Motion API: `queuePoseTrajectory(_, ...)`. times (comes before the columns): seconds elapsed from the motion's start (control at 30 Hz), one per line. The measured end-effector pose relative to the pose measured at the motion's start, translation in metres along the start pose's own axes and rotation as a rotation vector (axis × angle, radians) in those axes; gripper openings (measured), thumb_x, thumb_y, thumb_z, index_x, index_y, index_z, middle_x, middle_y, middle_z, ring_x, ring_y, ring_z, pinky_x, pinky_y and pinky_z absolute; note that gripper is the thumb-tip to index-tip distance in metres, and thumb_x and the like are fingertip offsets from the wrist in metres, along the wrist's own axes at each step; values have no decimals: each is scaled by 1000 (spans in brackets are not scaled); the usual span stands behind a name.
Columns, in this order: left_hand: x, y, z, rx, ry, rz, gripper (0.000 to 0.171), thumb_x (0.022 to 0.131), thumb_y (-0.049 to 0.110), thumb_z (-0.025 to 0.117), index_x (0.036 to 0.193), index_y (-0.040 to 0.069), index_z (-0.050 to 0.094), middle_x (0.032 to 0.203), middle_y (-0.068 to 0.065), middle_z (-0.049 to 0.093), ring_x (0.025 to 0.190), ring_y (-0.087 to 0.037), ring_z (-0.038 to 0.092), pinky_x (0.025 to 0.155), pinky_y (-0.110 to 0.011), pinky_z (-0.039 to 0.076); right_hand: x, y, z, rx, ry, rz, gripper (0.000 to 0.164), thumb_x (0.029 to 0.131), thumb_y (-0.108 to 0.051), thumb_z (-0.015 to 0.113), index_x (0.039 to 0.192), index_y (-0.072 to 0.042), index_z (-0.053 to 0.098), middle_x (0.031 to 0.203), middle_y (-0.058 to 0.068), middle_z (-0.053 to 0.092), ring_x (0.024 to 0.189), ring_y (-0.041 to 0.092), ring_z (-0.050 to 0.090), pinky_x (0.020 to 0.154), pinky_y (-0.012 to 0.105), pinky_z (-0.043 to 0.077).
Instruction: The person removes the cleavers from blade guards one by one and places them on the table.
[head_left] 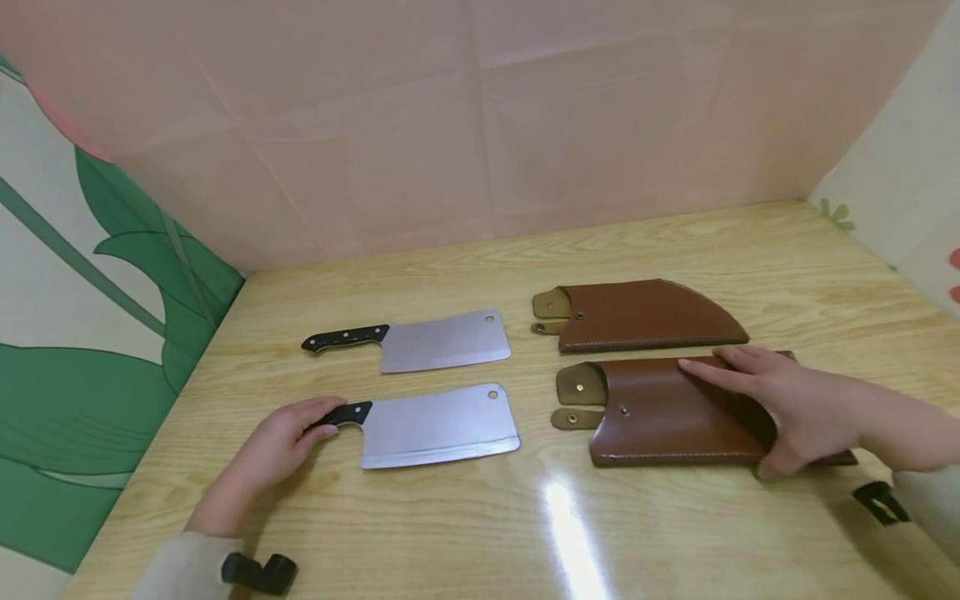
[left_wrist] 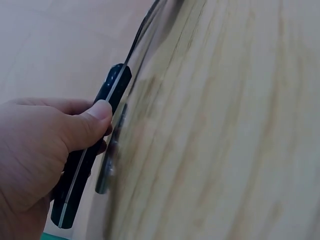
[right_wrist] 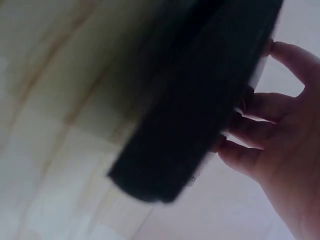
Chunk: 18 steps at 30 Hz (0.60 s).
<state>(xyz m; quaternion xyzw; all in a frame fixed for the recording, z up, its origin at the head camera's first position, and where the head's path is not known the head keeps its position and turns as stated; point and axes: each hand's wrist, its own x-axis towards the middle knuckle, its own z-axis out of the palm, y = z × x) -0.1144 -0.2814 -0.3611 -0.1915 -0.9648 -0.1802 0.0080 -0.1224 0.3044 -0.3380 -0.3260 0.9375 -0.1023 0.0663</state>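
Two steel cleavers and two brown leather sheaths lie on a wooden table [head_left: 525,533]. My left hand [head_left: 281,442] grips the black handle [head_left: 348,412] of the near cleaver [head_left: 438,425], which lies flat. In the left wrist view my thumb [left_wrist: 95,117] presses on that handle [left_wrist: 107,95]. My right hand [head_left: 780,408] holds the right end of the near sheath [head_left: 660,412], fingers on top and thumb at its near edge. The right wrist view shows the fingers [right_wrist: 255,107] curled round the dark sheath [right_wrist: 200,100].
The far cleaver [head_left: 442,340] and the far sheath [head_left: 645,315] lie untouched behind the near pair. A pink wall [head_left: 480,125] closes the back. A green leaf-patterned panel [head_left: 90,333] stands at the left and a pale panel [head_left: 900,167] at the right.
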Motion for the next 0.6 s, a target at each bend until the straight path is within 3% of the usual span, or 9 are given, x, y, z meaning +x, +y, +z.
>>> queuePoseTrajectory(0.23, -1, -1, 2, -33, -25, -10, 36, 90, 8, 58, 125, 5, 57, 133, -17, 51, 122, -36, 48, 99, -52, 39, 5, 2, 3, 82, -29, -20, 119, 42, -31, 89, 145, -29, 28, 139, 34, 26, 121, 50, 30, 75, 66, 42)
queuePoseTrajectory(0.4, -1, -2, 2, -18, -18, -11, 36, 90, 9, 60, 126, 5, 57, 132, -17, 52, 121, -37, 48, 99, -53, 39, 6, 6, 4, 142, -52, -27, 120, 43, -28, 89, 146, -27, 27, 141, 35, 21, 124, 49, 25, 75, 63, 44)
queuePoseTrajectory(0.53, -2, 0, -3, 11, 4, -9, 42, 88, 16, 64, 128, 7, 56, 135, -17, 50, 122, -40, 46, 100, -56, 36, 6, 8, 1, 187, -95, 8, 120, 44, -34, 89, 146, -30, 26, 146, 35, 14, 127, 56, 17, 81, 75, 31)
queuePoseTrajectory(0.6, -1, 2, -8, 24, 29, -1, 47, 87, 21, 66, 129, 7, 54, 137, -17, 47, 123, -41, 44, 100, -58, 34, 7, 8, -3, 197, -74, -16, 117, 48, -39, 88, 146, -30, 25, 146, 35, 12, 127, 60, 14, 84, 80, 20)
